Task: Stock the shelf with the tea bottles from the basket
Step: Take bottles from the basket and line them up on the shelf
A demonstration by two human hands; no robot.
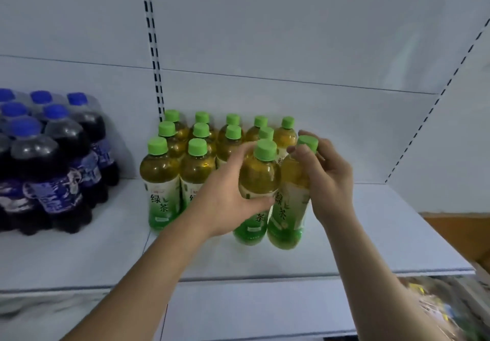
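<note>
White shelving fills the view, its shelf board carrying a block of green-capped tea bottles standing in rows against the back panel, with a shrink-wrapped pack of dark blue-capped soda off to their left. Two more bottles are at the front right corner of the block — each in a hand. The left hand is wrapped around the body of the left tea bottle, which stands close to upright. The right hand is closed around the shoulder of the right tea bottle, fingertips by its cap; this one leans, top tilted right, base just off or barely on the board — I cannot tell which. Both bottles touch side by side. The gaps lie straight behind them, so each likely needs righting and a push back. No basket shows.
</note>
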